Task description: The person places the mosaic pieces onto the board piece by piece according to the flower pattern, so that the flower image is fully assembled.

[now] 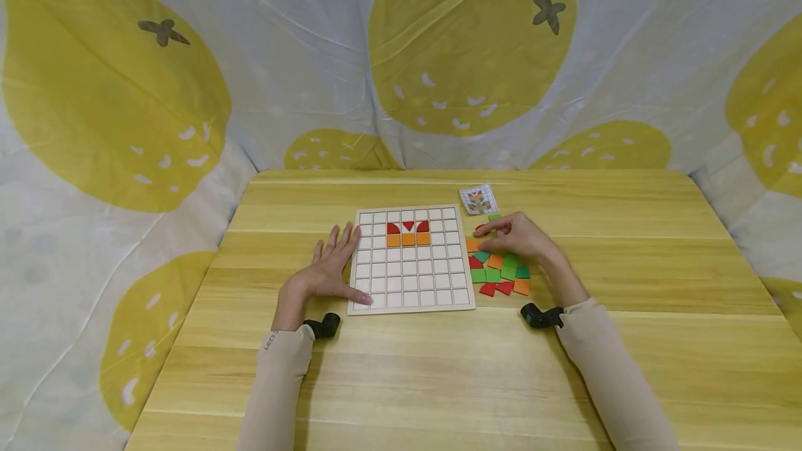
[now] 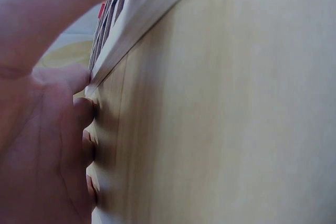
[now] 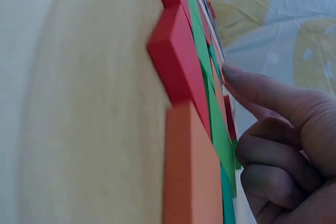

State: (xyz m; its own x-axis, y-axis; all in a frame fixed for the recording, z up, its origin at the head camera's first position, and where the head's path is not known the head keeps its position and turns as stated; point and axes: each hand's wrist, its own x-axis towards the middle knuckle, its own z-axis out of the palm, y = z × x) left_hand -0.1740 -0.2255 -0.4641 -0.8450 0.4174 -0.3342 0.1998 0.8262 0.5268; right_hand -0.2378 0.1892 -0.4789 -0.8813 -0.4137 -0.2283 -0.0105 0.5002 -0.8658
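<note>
A white gridded board (image 1: 410, 284) in a pale wooden frame lies on the table. On it sit two red rounded pieces, a red triangle (image 1: 409, 226) between them, and a row of orange squares (image 1: 409, 239) below. My left hand (image 1: 328, 266) rests spread at the board's left side, thumb over the near corner, fingertips along the edge. My right hand (image 1: 519, 236) reaches over the loose tiles, thumb and index finger extended with a gap between their tips, other fingers folded in the right wrist view. Its thumb tip is right at an orange tile (image 1: 472, 246); a red piece (image 1: 479, 227) shows by the index fingertip.
Right of the board lie several loose tiles, among them a green square (image 1: 478, 275), a red piece (image 1: 488, 289) and an orange square (image 1: 521, 287). A small pattern card (image 1: 479, 199) lies behind them. Lemon-print cloth (image 1: 301, 54) hangs around the table (image 1: 426, 381).
</note>
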